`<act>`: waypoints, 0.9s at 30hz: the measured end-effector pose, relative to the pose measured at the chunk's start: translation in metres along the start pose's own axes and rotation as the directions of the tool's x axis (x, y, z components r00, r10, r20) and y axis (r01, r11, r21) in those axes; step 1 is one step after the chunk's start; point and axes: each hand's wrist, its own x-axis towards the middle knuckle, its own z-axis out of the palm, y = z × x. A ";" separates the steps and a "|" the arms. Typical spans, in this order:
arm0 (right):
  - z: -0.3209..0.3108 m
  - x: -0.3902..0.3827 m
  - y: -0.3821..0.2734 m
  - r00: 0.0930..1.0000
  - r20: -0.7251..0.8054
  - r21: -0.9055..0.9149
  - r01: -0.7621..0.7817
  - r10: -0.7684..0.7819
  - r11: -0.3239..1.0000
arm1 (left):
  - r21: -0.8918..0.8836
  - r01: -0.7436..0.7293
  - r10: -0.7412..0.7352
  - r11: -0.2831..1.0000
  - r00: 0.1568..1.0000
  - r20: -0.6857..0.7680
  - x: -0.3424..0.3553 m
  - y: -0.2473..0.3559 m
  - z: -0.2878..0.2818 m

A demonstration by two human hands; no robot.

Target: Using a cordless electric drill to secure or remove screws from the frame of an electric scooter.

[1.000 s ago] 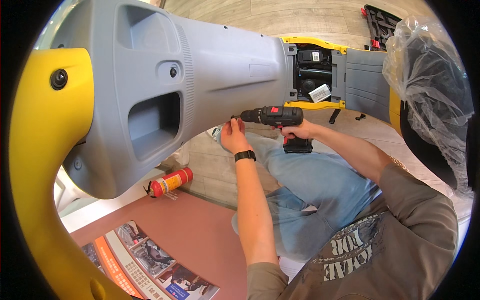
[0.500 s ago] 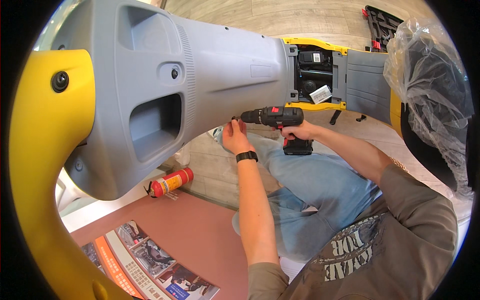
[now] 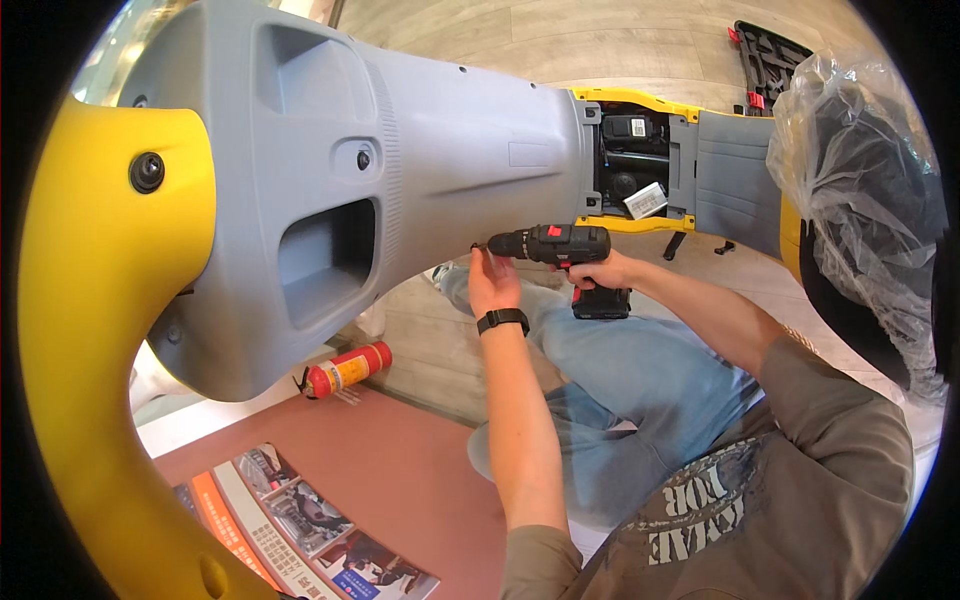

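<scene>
My right hand (image 3: 604, 271) grips the handle of a black cordless drill (image 3: 562, 244) with red details, held level with its chuck pointing left. Just under the chuck is my left hand (image 3: 494, 286), palm up with the fingers bent together. A tiny dark piece shows at its fingertips by the drill's tip, too small to make out. Both hands are beside the lower edge of a long grey body panel (image 3: 470, 130), part of a grey and yellow vehicle. I cannot tell whether the drill's tip touches that panel.
A frame opening with a small white-labelled box (image 3: 645, 201) is right of the panel. Plastic wrap (image 3: 850, 150) covers the seat at far right. A red fire extinguisher (image 3: 348, 369) lies below the panel. A black tool case (image 3: 770, 62) lies open on the floor.
The scene has shifted slightly right and down in the view. My left fingers have changed position under the chuck, with the palm more turned up. My right hand still holds the drill.
</scene>
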 end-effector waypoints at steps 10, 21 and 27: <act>0.001 -0.001 -0.001 0.997 0.064 0.163 0.030 -0.041 0.986 | -0.058 0.077 -0.079 0.995 0.996 -0.038 0.002 0.003 -0.006; 0.002 -0.002 0.000 0.999 -0.032 0.007 -0.011 0.011 1.000 | -0.042 0.029 -0.028 0.999 0.999 0.020 0.001 0.000 -0.003; 0.002 -0.004 0.007 1.000 -0.017 0.034 -0.007 0.008 0.999 | -0.082 0.033 -0.035 0.996 0.999 -0.022 -0.001 -0.002 0.001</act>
